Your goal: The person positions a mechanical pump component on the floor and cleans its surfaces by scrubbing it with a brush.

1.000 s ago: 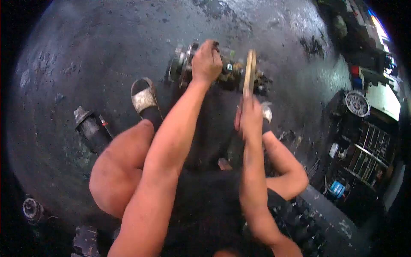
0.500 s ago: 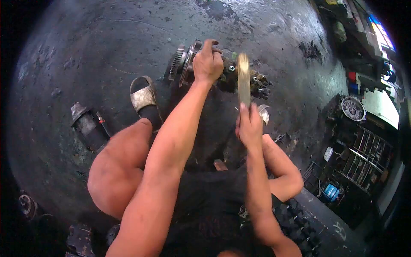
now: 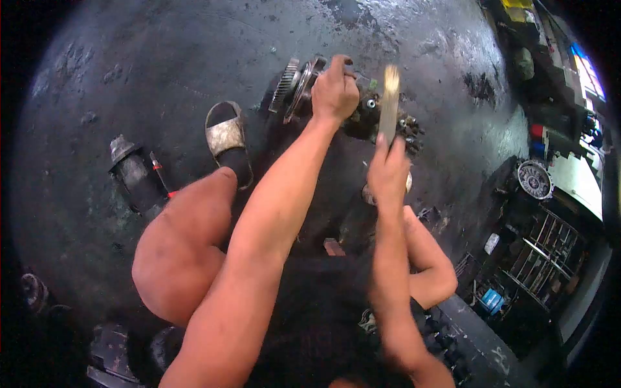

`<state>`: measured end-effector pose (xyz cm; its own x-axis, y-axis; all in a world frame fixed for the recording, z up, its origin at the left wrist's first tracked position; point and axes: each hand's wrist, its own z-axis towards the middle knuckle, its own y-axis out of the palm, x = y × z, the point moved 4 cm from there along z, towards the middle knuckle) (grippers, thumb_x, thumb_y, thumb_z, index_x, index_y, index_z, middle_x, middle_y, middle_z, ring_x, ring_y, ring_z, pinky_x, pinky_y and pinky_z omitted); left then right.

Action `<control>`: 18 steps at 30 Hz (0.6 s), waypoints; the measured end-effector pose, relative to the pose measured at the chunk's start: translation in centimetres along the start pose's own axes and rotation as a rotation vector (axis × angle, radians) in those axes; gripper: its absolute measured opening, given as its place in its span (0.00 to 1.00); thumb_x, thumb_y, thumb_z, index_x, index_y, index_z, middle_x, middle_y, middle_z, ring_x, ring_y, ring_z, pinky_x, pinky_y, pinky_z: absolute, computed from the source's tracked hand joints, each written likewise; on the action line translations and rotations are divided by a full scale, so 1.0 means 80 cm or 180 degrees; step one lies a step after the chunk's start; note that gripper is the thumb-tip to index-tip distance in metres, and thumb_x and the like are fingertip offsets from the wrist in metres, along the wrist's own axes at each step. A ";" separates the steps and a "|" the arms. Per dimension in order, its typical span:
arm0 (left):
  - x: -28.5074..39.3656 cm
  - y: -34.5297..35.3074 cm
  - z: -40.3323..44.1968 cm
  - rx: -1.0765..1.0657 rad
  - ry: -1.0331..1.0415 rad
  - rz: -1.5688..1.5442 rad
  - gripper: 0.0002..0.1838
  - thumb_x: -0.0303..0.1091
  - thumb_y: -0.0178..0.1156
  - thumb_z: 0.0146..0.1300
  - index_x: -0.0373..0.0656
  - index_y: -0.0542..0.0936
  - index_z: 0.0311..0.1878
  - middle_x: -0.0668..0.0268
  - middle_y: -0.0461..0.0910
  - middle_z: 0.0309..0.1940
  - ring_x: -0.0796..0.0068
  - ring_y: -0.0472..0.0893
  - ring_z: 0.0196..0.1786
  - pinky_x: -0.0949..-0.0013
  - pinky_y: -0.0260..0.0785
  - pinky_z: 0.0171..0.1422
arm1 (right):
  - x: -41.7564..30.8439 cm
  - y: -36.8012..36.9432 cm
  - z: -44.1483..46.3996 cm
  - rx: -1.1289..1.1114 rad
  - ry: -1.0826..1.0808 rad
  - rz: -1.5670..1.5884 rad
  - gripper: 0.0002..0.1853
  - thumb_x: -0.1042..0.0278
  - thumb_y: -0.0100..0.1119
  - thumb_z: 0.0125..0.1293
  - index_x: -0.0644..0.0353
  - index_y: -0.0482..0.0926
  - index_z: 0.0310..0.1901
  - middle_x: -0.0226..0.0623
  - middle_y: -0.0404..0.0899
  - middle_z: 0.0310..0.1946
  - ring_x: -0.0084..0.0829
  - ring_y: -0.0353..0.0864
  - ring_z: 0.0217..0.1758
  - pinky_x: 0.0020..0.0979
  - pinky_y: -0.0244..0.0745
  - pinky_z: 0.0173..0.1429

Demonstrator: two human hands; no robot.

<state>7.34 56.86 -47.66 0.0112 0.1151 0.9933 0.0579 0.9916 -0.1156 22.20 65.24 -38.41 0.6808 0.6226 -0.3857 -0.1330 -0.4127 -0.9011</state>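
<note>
Greasy, dark metal assembly (image 3: pixel 363 123), silvery toothed disc (image 3: pixel 283 86) at one end, lying on grimy black floor (image 3: pixel 162 64), grip of left hand (image 3: pixel 335 94) closed over it, grip of right hand (image 3: pixel 389 173) clenched round flat grey-brown, yellow-tipped bar (image 3: pixel 389 107).
</note>
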 end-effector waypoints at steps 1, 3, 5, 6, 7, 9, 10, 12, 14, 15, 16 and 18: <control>0.000 0.000 0.001 -0.0008 0.0001 -0.0082 0.18 0.30 0.49 0.59 0.46 0.74 0.53 0.47 0.84 0.34 0.39 0.82 0.42 0.44 0.72 0.49 | -0.006 -0.003 0.028 -0.0065 0.0063 -0.0061 0.20 0.54 0.50 0.75 0.69 0.75 0.43 0.60 0.81 0.30 0.60 0.84 0.36 0.53 0.75 0.38; -0.005 0.003 -0.003 0.0033 -0.0051 0.0046 0.18 0.30 0.49 0.60 0.46 0.74 0.54 0.48 0.84 0.34 0.40 0.82 0.42 0.44 0.72 0.49 | -0.032 -0.039 0.049 -0.0169 0.0506 0.0689 0.21 0.53 0.50 0.76 0.68 0.75 0.42 0.50 0.80 0.25 0.44 0.83 0.24 0.43 0.75 0.28; -0.004 0.003 0.006 0.0126 -0.0075 0.0153 0.18 0.30 0.48 0.60 0.46 0.74 0.54 0.48 0.84 0.35 0.40 0.82 0.42 0.44 0.72 0.49 | -0.042 -0.081 0.025 -0.0037 0.0556 0.1484 0.20 0.53 0.51 0.76 0.66 0.72 0.37 0.35 0.74 0.20 0.27 0.75 0.18 0.32 0.70 0.21; -0.004 0.002 0.005 0.0047 -0.0120 0.0205 0.18 0.29 0.48 0.61 0.46 0.74 0.54 0.52 0.86 0.36 0.44 0.83 0.44 0.47 0.73 0.50 | -0.033 -0.089 0.006 0.0036 0.0486 0.1349 0.20 0.53 0.51 0.76 0.66 0.72 0.37 0.35 0.73 0.20 0.25 0.75 0.18 0.32 0.69 0.20; -0.005 0.003 0.003 -0.0047 -0.0161 0.0259 0.18 0.29 0.47 0.61 0.46 0.73 0.55 0.56 0.87 0.37 0.47 0.84 0.45 0.50 0.73 0.52 | -0.022 -0.093 -0.010 0.0116 0.0426 0.1219 0.20 0.53 0.51 0.76 0.65 0.72 0.37 0.34 0.73 0.20 0.24 0.74 0.17 0.32 0.69 0.19; -0.004 0.004 0.003 0.0012 -0.0118 0.0068 0.17 0.29 0.48 0.61 0.46 0.73 0.54 0.51 0.85 0.36 0.43 0.83 0.44 0.46 0.72 0.50 | 0.000 -0.070 -0.043 -0.0354 0.0761 0.1143 0.20 0.52 0.51 0.76 0.64 0.72 0.38 0.34 0.73 0.20 0.24 0.74 0.17 0.32 0.68 0.19; -0.003 0.003 0.003 0.0060 -0.0065 -0.0105 0.17 0.29 0.49 0.60 0.46 0.74 0.54 0.45 0.84 0.35 0.39 0.82 0.43 0.43 0.71 0.48 | 0.010 -0.050 -0.054 -0.0827 0.1100 0.1081 0.20 0.52 0.50 0.77 0.64 0.72 0.39 0.33 0.73 0.20 0.25 0.74 0.17 0.32 0.68 0.19; -0.009 0.003 0.007 0.0068 0.0028 -0.0099 0.17 0.29 0.49 0.60 0.46 0.74 0.54 0.46 0.84 0.35 0.39 0.82 0.43 0.43 0.71 0.49 | 0.008 -0.016 -0.020 -0.0734 0.0747 0.1200 0.20 0.51 0.49 0.77 0.64 0.72 0.39 0.33 0.72 0.19 0.25 0.73 0.16 0.32 0.68 0.18; -0.012 0.005 0.000 0.0053 0.0106 -0.0120 0.17 0.29 0.50 0.60 0.46 0.73 0.53 0.46 0.84 0.35 0.39 0.82 0.43 0.43 0.71 0.49 | -0.003 -0.006 0.014 -0.0613 0.0419 0.1293 0.20 0.51 0.48 0.77 0.63 0.73 0.39 0.33 0.72 0.19 0.26 0.72 0.15 0.32 0.67 0.17; -0.011 0.005 0.004 0.0036 0.0084 -0.0085 0.17 0.29 0.49 0.60 0.46 0.74 0.53 0.46 0.84 0.34 0.40 0.82 0.43 0.44 0.72 0.49 | -0.011 -0.010 0.034 -0.0678 0.0540 0.1964 0.20 0.51 0.47 0.78 0.62 0.73 0.39 0.33 0.71 0.18 0.26 0.70 0.14 0.32 0.66 0.17; -0.013 0.005 0.004 0.0026 0.0032 -0.0050 0.16 0.29 0.49 0.60 0.46 0.74 0.53 0.46 0.84 0.34 0.40 0.82 0.43 0.44 0.72 0.49 | -0.017 -0.012 0.042 -0.0761 0.0670 0.2614 0.20 0.50 0.47 0.78 0.62 0.74 0.40 0.33 0.70 0.16 0.27 0.69 0.13 0.31 0.65 0.16; -0.010 0.002 0.006 0.0055 -0.0008 -0.0156 0.16 0.29 0.49 0.61 0.45 0.74 0.52 0.46 0.84 0.34 0.40 0.82 0.43 0.44 0.72 0.48 | -0.017 -0.027 0.024 -0.0649 0.0558 0.2803 0.20 0.50 0.47 0.78 0.61 0.74 0.40 0.32 0.69 0.16 0.26 0.67 0.12 0.30 0.63 0.16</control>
<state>6.87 56.96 -48.47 0.0063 0.0666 0.9978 0.0412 0.9969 -0.0668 20.18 66.53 -36.32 0.4957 -0.0748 -0.8653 -0.5368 -0.8096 -0.2375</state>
